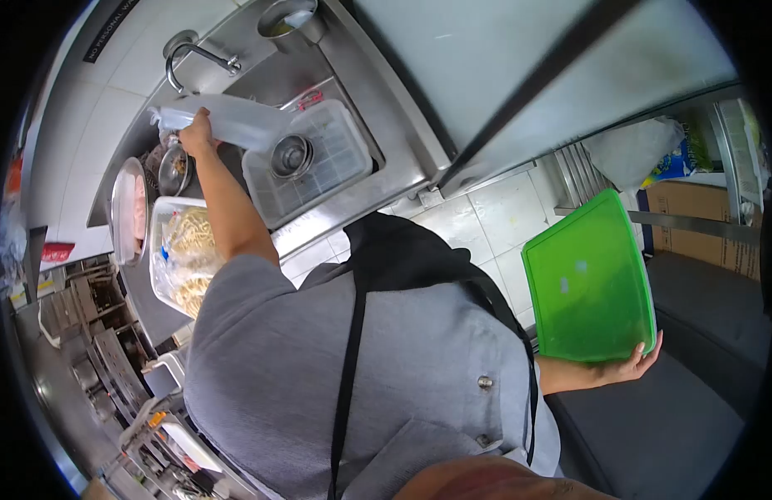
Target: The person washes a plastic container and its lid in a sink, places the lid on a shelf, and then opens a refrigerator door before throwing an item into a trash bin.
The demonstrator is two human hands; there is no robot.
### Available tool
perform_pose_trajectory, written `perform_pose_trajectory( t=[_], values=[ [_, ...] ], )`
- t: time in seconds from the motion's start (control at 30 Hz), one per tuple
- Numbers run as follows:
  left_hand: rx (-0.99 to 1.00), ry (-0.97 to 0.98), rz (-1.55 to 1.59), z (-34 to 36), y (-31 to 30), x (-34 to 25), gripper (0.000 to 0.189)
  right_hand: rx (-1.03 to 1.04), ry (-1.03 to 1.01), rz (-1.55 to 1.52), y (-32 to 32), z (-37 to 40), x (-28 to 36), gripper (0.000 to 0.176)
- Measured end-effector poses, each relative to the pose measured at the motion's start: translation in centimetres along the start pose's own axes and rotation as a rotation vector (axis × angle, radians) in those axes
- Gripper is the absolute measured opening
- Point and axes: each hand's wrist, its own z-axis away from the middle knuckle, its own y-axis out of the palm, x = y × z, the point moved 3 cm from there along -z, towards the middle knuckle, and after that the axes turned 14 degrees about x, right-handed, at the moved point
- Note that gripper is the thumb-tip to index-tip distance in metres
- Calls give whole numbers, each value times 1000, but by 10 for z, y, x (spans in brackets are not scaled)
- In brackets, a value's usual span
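My left hand [199,133] reaches over the sink, closed on a translucent plastic piece [240,121], perhaps a lid or tray, which slants above a clear plastic tub [340,154]. Inside the tub sit stacked metal bowls [292,157]. Out to my right side, my right hand [637,362] grips the lower edge of a green rectangular lid [590,279], with fingers wrapped round its corner. Below my left hand, a metal bowl [175,171] holds some small food bits.
A white basket [162,275] of bagged noodles and a container with pink contents [129,212] stand left of my left arm. The faucet [201,54] arches over the sink's back. A metal pot [292,23] stands at the top. Shelving [694,221] with a cardboard box is at right.
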Motion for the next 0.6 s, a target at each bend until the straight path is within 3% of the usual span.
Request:
perform_pose_trajectory(
  t=[0.03,0.1,0.13,0.2,0.3,0.37,0.4,0.43,0.47,0.5,0.53,0.57,0.6],
  values=[
    [-11,-4,-3,11,-2,5,55,42,-13,-29,-5,-12,-8,41],
    [-380,140,-576,98,-14,-46,54,66,-12,-43,-10,-34,-23,41],
    [-390,138,-572,117,-18,-50,54,104,-9,-63,-10,-47,-25,41],
    [-539,471,-655,156,-21,-66,54,169,-10,-56,-16,-72,-36,40],
    [-573,629,-704,207,-33,-88,52,261,-53,-97,-29,-109,-60,39],
    [-627,582,-791,236,-49,-92,55,283,-33,-156,-39,-119,-80,38],
    [-613,716,-798,231,-68,-79,53,376,-120,-72,-40,-126,-84,39],
    [-589,720,-1005,233,-83,-62,47,419,-222,31,-45,-137,-86,41],
    [-569,738,-1205,234,-95,-46,43,482,-198,110,-52,-146,-94,43],
    [-709,750,-1667,250,-95,-35,46,521,-165,198,-59,-154,-99,46],
    [-800,900,-1396,258,-96,-24,51,597,-155,184,-61,-161,-97,52],
    [-814,764,-1531,297,-80,-49,55,680,-63,209,-62,-170,-98,52],
    [-788,1136,-995,333,-64,-50,55,686,-133,179,-63,-183,-97,53]
  ],
)
